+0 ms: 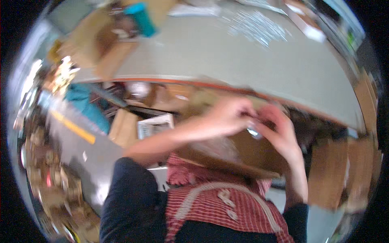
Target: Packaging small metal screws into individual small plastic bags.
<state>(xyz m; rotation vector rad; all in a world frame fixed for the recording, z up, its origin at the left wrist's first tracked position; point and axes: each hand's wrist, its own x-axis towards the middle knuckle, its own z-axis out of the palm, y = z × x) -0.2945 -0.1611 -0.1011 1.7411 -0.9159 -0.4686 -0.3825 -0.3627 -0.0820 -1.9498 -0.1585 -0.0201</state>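
In front of my body, my left hand (237,115) and my right hand (279,125) meet with their fingers pinched together. A small shiny silvery piece (253,131) shows at the fingertips between them; motion blur hides what kind of thing it is. Both hands are over an opened cardboard box (259,156) that sits against my red checked apron (210,202). Clear plastic film (219,148) lies inside that box, on the left.
Beyond the hands stretches a grey worktable (182,52) with an orange edge. On it lie a spread of shiny thin pieces (259,28), a teal container (142,19) and an open carton (115,56). More cardboard boxes (328,174) stand at my right.
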